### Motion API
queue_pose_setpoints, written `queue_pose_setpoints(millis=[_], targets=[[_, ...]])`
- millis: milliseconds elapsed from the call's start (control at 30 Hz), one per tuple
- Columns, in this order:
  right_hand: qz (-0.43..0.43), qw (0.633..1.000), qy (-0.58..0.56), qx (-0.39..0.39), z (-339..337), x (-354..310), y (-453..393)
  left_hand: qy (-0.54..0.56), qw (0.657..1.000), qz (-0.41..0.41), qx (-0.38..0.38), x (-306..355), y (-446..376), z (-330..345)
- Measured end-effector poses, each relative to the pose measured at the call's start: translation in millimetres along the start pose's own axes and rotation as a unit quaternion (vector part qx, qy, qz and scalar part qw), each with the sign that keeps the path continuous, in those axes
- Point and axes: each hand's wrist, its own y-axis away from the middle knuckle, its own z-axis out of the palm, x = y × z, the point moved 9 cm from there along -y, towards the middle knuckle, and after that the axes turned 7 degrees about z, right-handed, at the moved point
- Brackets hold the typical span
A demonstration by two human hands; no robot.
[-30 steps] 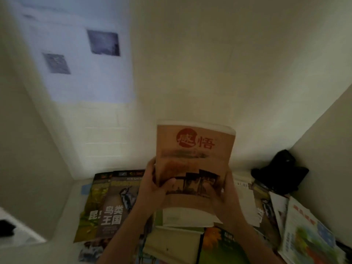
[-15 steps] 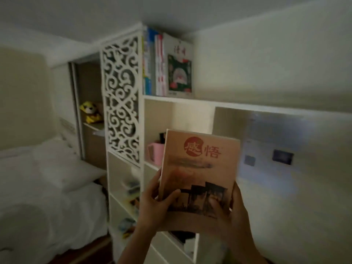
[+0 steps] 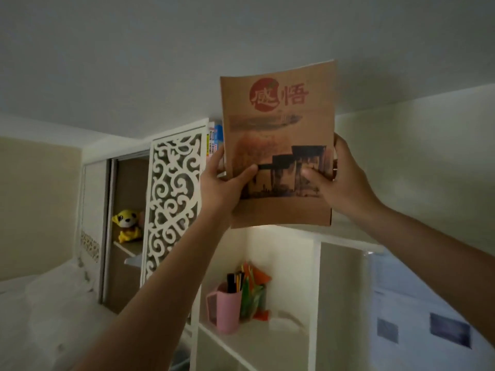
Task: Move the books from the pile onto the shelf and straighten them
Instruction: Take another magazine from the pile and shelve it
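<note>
A brown-covered book (image 3: 278, 135) with a red seal and red characters is held upright, high up in front of the top shelf (image 3: 345, 235) of a white bookcase. My left hand (image 3: 225, 183) grips its lower left edge, thumb on the cover. My right hand (image 3: 340, 178) grips its lower right edge, thumb on the cover too. Behind the book's left edge, the spines of a few standing books (image 3: 214, 137) show on the top shelf. The rest of that row is hidden by the held book.
A white carved lattice panel (image 3: 174, 207) forms the bookcase's left side. A pink pen cup (image 3: 227, 309) with pens and coloured items stands in the compartment below. A yellow plush toy (image 3: 127, 224) sits in a wardrobe niche at left. A white bed (image 3: 45, 317) lies lower left.
My view swung from the pile of books up to the bookcase. Both hands have raised the brown book from chest height up to the level of the top shelf.
</note>
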Motion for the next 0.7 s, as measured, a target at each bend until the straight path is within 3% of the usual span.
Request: queue_pose_setpoints(millis=[233, 400, 500, 700], targets=[[0.129, 0.992, -0.008, -0.002, 23.3, 114.1, -65.1, -0.058, 0.997, 0.0, -0.046, -80.6, -48.0, 62.9], [0.2, 0.975, -0.059, -0.073, 48.2, 166.2, -95.9, 0.016, 0.989, -0.018, -0.145, -116.7, -53.4, 64.0], [0.233, 0.96, -0.081, -0.135, 70.2, 180.7, -109.9, -0.016, 0.978, 0.053, -0.203, -116.0, -57.3, 52.9], [0.259, 0.951, -0.081, -0.151, 119.6, 206.8, -139.7, -0.166, 0.972, 0.083, -0.142, -152.8, -87.6, 32.3]])
